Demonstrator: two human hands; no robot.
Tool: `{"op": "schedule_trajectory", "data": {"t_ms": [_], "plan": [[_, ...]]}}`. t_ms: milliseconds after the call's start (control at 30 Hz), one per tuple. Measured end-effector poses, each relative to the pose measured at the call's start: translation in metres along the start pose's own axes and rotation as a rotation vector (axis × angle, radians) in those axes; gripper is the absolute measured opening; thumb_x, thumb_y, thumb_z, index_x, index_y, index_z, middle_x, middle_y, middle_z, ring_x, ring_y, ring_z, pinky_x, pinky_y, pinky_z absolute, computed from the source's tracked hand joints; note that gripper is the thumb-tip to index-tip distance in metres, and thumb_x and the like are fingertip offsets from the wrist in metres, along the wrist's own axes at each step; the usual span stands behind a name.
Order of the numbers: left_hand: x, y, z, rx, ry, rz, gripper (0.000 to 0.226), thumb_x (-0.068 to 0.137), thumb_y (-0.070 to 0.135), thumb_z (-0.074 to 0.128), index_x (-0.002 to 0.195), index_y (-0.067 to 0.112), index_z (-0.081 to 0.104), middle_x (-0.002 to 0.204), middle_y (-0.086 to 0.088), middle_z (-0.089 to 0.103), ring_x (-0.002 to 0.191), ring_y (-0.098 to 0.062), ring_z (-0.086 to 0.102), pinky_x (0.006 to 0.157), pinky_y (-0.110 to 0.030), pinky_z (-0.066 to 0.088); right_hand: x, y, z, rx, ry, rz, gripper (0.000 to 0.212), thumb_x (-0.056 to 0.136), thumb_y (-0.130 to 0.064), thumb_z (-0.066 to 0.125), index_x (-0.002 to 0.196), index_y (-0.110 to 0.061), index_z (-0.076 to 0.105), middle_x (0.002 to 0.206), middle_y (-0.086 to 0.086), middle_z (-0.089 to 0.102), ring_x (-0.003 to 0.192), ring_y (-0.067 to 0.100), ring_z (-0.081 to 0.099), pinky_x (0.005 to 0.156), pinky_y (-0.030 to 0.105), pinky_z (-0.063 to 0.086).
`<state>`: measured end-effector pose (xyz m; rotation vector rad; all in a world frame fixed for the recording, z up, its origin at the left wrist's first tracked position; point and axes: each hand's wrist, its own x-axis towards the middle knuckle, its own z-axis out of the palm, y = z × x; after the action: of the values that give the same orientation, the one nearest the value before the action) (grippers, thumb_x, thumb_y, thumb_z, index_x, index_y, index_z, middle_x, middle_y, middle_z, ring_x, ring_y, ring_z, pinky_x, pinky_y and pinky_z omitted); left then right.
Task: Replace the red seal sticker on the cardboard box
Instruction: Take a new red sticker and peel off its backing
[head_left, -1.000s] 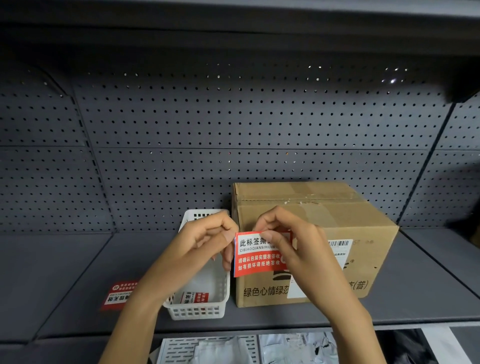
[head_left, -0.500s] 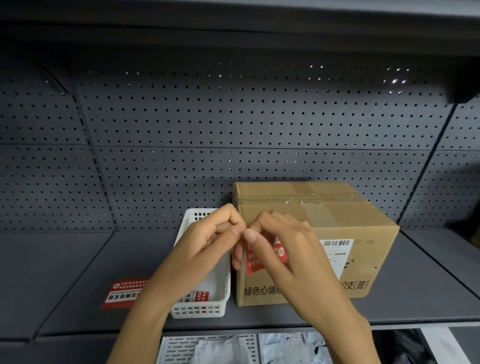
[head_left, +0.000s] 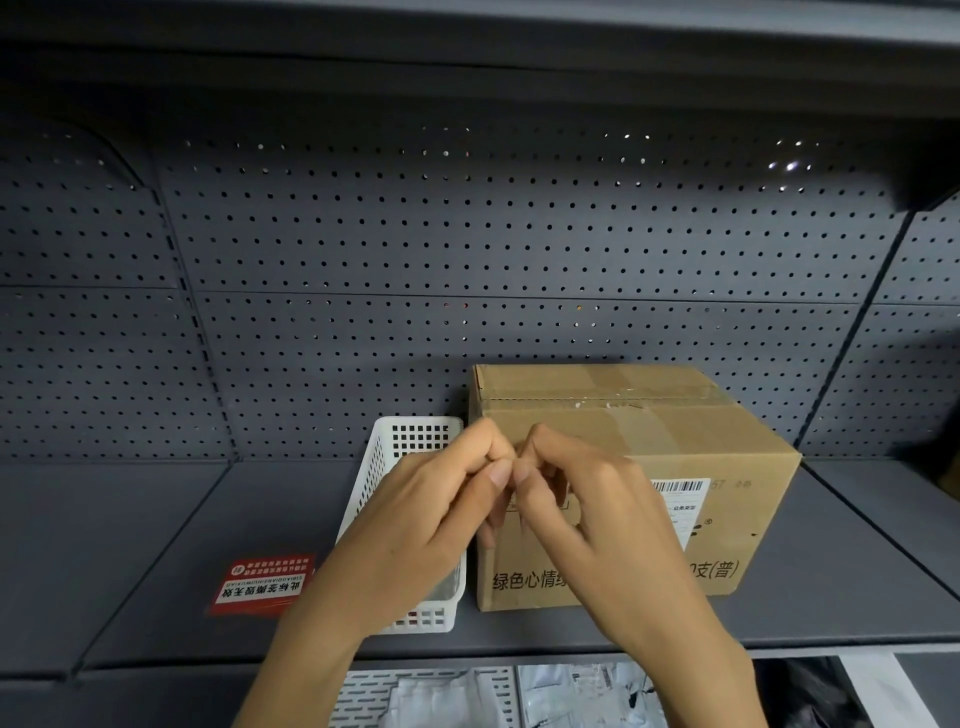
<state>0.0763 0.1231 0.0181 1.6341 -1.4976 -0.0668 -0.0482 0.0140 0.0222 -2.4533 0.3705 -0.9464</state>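
A taped brown cardboard box (head_left: 727, 447) with green print and a white barcode label (head_left: 680, 487) stands on the grey shelf (head_left: 831, 571). My left hand (head_left: 426, 525) and my right hand (head_left: 602, 525) meet fingertip to fingertip in front of the box's upper left front face. Both pinch the red seal sticker, which is folded up and hidden inside my fingers. No red sticker shows on the box's visible faces.
A white perforated basket (head_left: 410, 441) stands right against the box's left side, behind my left hand. A small stack of red seal stickers (head_left: 265, 584) lies flat on the shelf left of the basket. Grey pegboard backs the shelf.
The sticker, held flat and open between both hands, has been folded and squeezed smaller until my fingers hide it. My hands have closed together and risen slightly.
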Motion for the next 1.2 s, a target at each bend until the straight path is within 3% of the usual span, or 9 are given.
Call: {"op": "schedule_trajectory", "data": {"t_ms": [133, 233, 533, 800, 867, 933, 1033, 1133, 1200], "plan": [[-0.001, 0.001, -0.003, 0.035, 0.037, 0.005, 0.021, 0.103, 0.022, 0.041, 0.084, 0.02, 0.049, 0.063, 0.001, 0.061, 0.063, -0.015, 0.065, 0.062, -0.027, 0.05, 0.002, -0.004, 0.002, -0.043, -0.007, -0.033, 0.028, 0.096, -0.039, 0.037, 0.074, -0.023, 0.044, 0.064, -0.008, 0.047, 0.066, 0.012, 0.045, 0.06, 0.034, 0.044], [-0.001, 0.003, -0.002, 0.055, 0.054, 0.004, 0.02, 0.102, 0.025, 0.041, 0.083, 0.024, 0.047, 0.062, 0.0, 0.06, 0.062, -0.016, 0.063, 0.061, -0.032, 0.05, 0.002, -0.005, 0.004, -0.066, 0.004, -0.023, 0.025, 0.097, -0.033, 0.04, 0.074, -0.023, 0.042, 0.062, -0.007, 0.043, 0.064, 0.013, 0.042, 0.059, 0.034, 0.041], [-0.003, 0.002, -0.005, 0.022, 0.086, 0.019, 0.021, 0.102, 0.024, 0.041, 0.082, 0.025, 0.048, 0.061, 0.004, 0.057, 0.06, -0.017, 0.06, 0.058, -0.021, 0.045, 0.002, -0.006, 0.01, 0.078, 0.049, 0.008, 0.024, 0.095, -0.03, 0.046, 0.071, -0.026, 0.044, 0.063, -0.002, 0.052, 0.06, 0.018, 0.047, 0.057, 0.043, 0.046], [-0.005, -0.004, -0.009, 0.012, 0.186, -0.007, 0.026, 0.102, 0.032, 0.039, 0.079, 0.021, 0.044, 0.065, 0.002, 0.057, 0.056, -0.008, 0.051, 0.053, -0.018, 0.037, 0.0, 0.001, 0.008, 0.123, 0.105, 0.03, 0.023, 0.092, -0.025, 0.052, 0.069, -0.026, 0.049, 0.064, -0.008, 0.057, 0.065, 0.014, 0.051, 0.052, 0.029, 0.04], [-0.004, -0.007, -0.011, -0.023, 0.198, -0.027, 0.026, 0.1, 0.035, 0.037, 0.078, 0.025, 0.043, 0.071, 0.006, 0.058, 0.062, -0.01, 0.051, 0.057, -0.022, 0.04, 0.001, 0.003, 0.007, 0.139, 0.128, 0.006, 0.021, 0.094, -0.025, 0.053, 0.073, -0.029, 0.053, 0.07, -0.011, 0.06, 0.072, 0.012, 0.055, 0.058, 0.025, 0.042], [-0.004, -0.007, -0.014, -0.105, 0.171, -0.06, 0.025, 0.101, 0.034, 0.038, 0.08, 0.022, 0.047, 0.079, 0.001, 0.062, 0.075, -0.023, 0.06, 0.065, -0.04, 0.049, 0.004, 0.005, 0.005, 0.185, 0.152, -0.048, 0.011, 0.096, -0.024, 0.057, 0.092, -0.032, 0.063, 0.086, -0.012, 0.064, 0.085, 0.011, 0.06, 0.069, 0.017, 0.044], [-0.004, -0.008, -0.015, -0.273, 0.107, -0.117, 0.026, 0.101, 0.031, 0.042, 0.086, 0.012, 0.052, 0.082, -0.013, 0.063, 0.08, -0.03, 0.064, 0.077, -0.043, 0.052, 0.008, 0.007, 0.006, 0.235, 0.114, -0.124, 0.034, 0.093, -0.021, 0.067, 0.125, -0.032, 0.065, 0.112, -0.015, 0.061, 0.111, 0.006, 0.058, 0.091, 0.009, 0.04], [-0.004, -0.009, -0.011, -0.539, 0.084, -0.21, 0.023, 0.101, 0.028, 0.047, 0.091, 0.011, 0.059, 0.095, -0.025, 0.065, 0.095, -0.041, 0.065, 0.093, -0.053, 0.049, 0.01, 0.006, 0.015, 0.303, 0.07, -0.172, 0.038, 0.089, -0.021, 0.07, 0.127, -0.028, 0.068, 0.12, -0.012, 0.062, 0.121, 0.014, 0.057, 0.101, 0.017, 0.04], [-0.004, -0.008, -0.009, -0.64, 0.076, -0.253, 0.021, 0.097, 0.028, 0.048, 0.086, 0.019, 0.063, 0.085, -0.013, 0.066, 0.086, -0.028, 0.065, 0.087, -0.044, 0.048, 0.008, 0.006, 0.021, 0.364, 0.118, -0.178, 0.032, 0.086, -0.023, 0.072, 0.118, -0.027, 0.074, 0.118, -0.012, 0.065, 0.118, 0.017, 0.06, 0.099, 0.023, 0.045]]}}
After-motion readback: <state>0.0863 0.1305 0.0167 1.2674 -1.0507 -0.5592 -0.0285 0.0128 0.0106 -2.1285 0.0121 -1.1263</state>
